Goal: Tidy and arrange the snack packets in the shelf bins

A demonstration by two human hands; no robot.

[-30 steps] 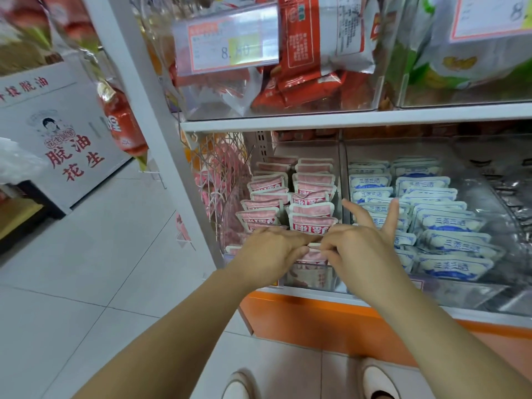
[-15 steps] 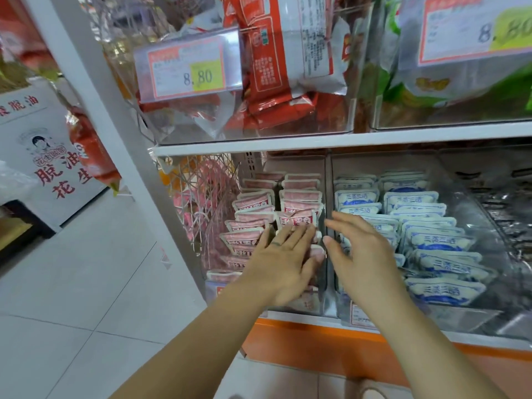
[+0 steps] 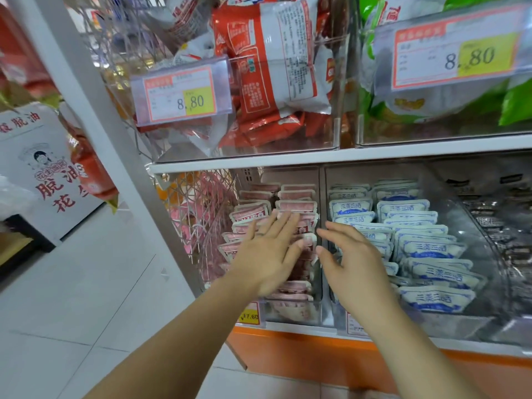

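The lower shelf [image 3: 299, 329] carries clear bins [image 3: 466, 321] (pink packets [image 3: 296, 205] beside blue packets [image 3: 434, 249]).

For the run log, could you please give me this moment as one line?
left hand: open, flat over pink packets | right hand: open, over blue packets | nothing held

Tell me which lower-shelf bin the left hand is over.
The bin of pink packets, leftmost of the lower bins. The left hand spreads over its rows; the neighbouring bin, under the right hand, holds blue-and-white packets.

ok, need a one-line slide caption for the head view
Open left hand over the pink packets, open right hand over the blue packets beside them.
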